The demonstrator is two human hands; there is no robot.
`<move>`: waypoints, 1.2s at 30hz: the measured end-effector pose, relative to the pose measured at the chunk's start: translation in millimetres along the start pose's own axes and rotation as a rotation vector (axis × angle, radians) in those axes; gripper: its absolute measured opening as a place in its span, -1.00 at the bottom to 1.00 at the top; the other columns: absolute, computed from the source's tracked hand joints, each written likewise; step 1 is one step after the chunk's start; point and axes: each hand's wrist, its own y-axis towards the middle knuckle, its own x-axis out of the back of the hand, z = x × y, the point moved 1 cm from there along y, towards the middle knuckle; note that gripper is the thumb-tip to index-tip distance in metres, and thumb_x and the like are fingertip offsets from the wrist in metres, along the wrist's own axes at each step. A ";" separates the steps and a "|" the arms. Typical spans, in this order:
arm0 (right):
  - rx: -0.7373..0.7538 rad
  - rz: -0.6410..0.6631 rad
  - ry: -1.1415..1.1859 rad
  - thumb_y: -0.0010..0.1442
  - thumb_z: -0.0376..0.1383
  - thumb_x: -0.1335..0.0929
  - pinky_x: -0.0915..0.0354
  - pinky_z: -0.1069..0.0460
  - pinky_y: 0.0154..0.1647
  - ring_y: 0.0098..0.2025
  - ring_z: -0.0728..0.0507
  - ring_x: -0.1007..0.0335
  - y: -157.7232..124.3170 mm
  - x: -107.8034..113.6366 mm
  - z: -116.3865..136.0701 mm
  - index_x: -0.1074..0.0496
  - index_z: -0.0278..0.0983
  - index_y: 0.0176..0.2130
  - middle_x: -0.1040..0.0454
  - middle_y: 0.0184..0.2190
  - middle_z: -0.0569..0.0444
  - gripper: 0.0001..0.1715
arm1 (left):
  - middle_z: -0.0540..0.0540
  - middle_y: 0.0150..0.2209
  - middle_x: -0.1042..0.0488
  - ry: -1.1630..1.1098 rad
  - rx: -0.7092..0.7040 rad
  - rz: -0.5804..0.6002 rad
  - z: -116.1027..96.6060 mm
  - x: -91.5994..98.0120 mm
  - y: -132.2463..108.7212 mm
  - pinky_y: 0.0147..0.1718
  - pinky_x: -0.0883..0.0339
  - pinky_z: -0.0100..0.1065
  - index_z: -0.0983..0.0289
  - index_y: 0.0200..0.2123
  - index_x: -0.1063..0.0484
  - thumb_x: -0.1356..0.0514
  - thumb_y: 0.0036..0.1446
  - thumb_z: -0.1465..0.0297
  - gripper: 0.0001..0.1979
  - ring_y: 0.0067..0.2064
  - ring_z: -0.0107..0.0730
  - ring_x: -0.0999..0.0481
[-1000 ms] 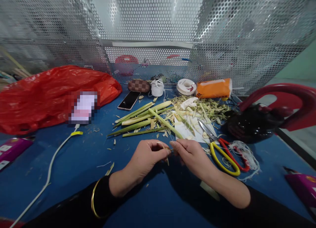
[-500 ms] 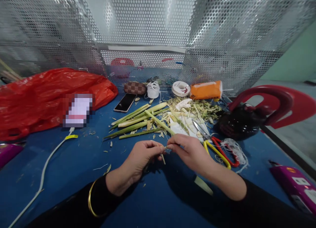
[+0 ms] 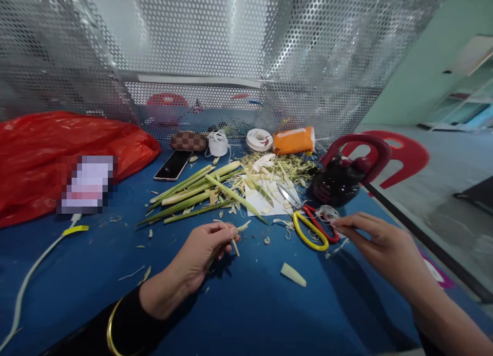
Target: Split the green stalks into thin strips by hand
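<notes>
My left hand (image 3: 210,250) is pinched around a thin pale strip of plant stalk (image 3: 235,247), whose ends stick out past the thumb. To the right, my right hand (image 3: 379,248) has thumb and forefinger together on a tangle of white thread (image 3: 328,213). This thread lies against the scissors (image 3: 311,230), which have one yellow and one red handle loop and rest on white paper (image 3: 250,199). Several green stalks (image 3: 196,197) lie beyond my left hand. A short cut piece of pale leaf (image 3: 293,275) sits on the blue table (image 3: 246,315) between my hands.
A black pot-like object with a dark red handle (image 3: 335,184) stands beyond my right hand. Plant shavings (image 3: 292,166), an orange packet (image 3: 295,140), a ribbon spool (image 3: 259,139) and a phone (image 3: 173,165) line the back. A red plastic bag (image 3: 73,135) and white cable (image 3: 36,274) occupy the left.
My right hand has left the left hand and moved right to the thread tangle beside the scissors. My left hand still holds the strip. The view has turned right.
</notes>
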 end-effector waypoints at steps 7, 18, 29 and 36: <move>-0.061 0.002 -0.024 0.21 -0.15 -0.26 -0.31 -0.05 -0.32 -0.31 -0.21 -0.48 -2.6 -7.7 -12.3 -0.51 -0.17 -0.29 -0.56 -0.33 0.02 -0.73 | 0.04 -0.49 -0.49 0.013 -0.024 -0.019 -0.4 -4.4 -2.1 -0.63 -0.06 -0.55 0.35 -0.51 -0.46 -0.37 -0.19 0.34 -0.79 -0.58 -0.62 -0.30; 0.208 0.166 -0.172 0.24 -0.28 -0.27 -0.23 -0.03 -0.26 -0.32 -0.16 -0.43 39.6 -40.1 20.0 -0.51 -0.20 -0.28 -0.52 -0.34 0.02 -0.79 | 0.03 -0.47 -0.48 -0.021 -0.042 -0.033 -6.8 2.5 -2.8 -0.62 -0.08 -0.56 0.33 -0.49 -0.46 -0.37 -0.16 0.33 -0.79 -0.57 -0.62 -0.30; 0.240 0.208 0.022 0.06 -0.47 -0.29 -0.12 0.05 -0.33 -0.37 -0.09 -0.32 109.1 -100.9 47.1 -0.48 -0.24 -0.47 -0.42 -0.42 0.06 -0.78 | 0.06 -0.47 -0.50 -0.044 -0.066 -0.019 -9.8 6.1 -1.0 -0.66 -0.05 -0.53 0.31 -0.61 -0.38 -0.36 -0.16 0.33 -0.77 -0.61 -0.62 -0.27; 0.132 0.134 0.226 0.13 -0.36 -0.24 -0.20 0.01 -0.29 -0.35 -0.11 -0.33 110.3 -85.9 42.7 -0.33 -0.26 -0.45 -0.41 -0.42 0.04 -0.86 | 0.06 -0.46 -0.51 -0.074 -0.031 0.002 -8.8 7.0 -2.7 -0.64 -0.04 -0.56 0.32 -0.56 -0.42 -0.34 -0.12 0.36 -0.83 -0.58 -0.64 -0.29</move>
